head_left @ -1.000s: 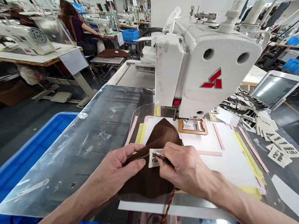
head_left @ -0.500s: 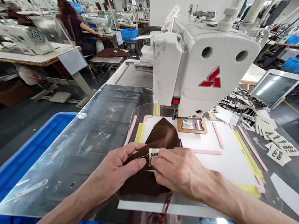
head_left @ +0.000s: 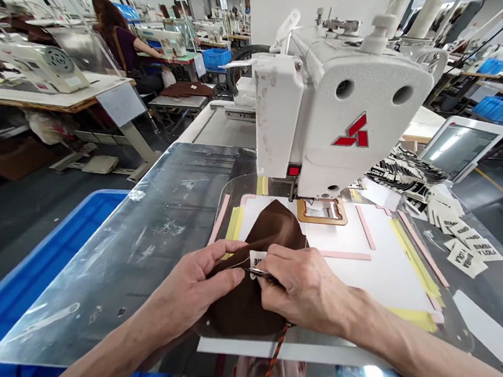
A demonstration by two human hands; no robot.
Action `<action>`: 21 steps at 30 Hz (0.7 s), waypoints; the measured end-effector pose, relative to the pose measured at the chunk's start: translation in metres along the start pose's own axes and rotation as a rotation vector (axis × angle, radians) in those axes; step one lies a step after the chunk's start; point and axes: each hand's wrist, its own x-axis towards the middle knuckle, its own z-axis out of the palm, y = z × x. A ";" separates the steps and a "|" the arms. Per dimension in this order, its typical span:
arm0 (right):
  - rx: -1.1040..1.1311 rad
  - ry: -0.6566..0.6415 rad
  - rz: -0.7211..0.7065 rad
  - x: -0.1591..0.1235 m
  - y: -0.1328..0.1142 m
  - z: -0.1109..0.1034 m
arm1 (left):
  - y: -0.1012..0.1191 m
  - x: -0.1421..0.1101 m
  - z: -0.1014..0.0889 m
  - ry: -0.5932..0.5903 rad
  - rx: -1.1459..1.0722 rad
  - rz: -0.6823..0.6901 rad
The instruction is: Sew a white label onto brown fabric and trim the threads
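The grey table (head_left: 152, 232) runs from the far side to its near edge, and its left edge slopes toward the near corner. Wide room lies between this left edge and the left hand (head_left: 206, 274). A white sheet (head_left: 385, 280), bordered with pink and yellow strips, gives flat room at right, though the right forearm passes over its near part.

The brown cloth (head_left: 243, 307) is in the middle of the near side, partly over the sheet. It is folded and rises to a peak at its far end. A white label (head_left: 256, 258) with black letters is at its middle, partly hidden by the right hand (head_left: 293, 280). A white thread (head_left: 239, 264) runs beside it. The left thumb and fingers are pinched together on the cloth. The right fingers are closed around a dark tool (head_left: 264, 274), its tip touching or very near the label; I cannot tell which.

The white machine (head_left: 360, 92) blocks the far side. A blue bin (head_left: 19, 302) sits lower at left, a screen (head_left: 460, 150) stands at far right, and loose labels (head_left: 469, 259) lie near it. The clamp frame (head_left: 344, 214) is just right of the peak. An orange-black cord (head_left: 277, 353) hangs below the right hand.
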 end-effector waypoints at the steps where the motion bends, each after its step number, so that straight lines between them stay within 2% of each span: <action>1: 0.017 -0.006 0.009 0.000 0.000 0.000 | 0.000 0.000 0.000 0.007 -0.001 0.000; 10: 0.057 0.010 0.026 -0.001 0.000 0.003 | 0.006 -0.005 0.007 0.089 -0.023 -0.026; 17: -0.073 -0.003 -0.133 -0.007 0.004 0.006 | -0.002 -0.001 -0.001 0.005 -0.059 0.015; 21: -0.123 0.015 -0.177 -0.009 0.008 0.007 | -0.002 -0.002 -0.002 -0.019 -0.050 0.051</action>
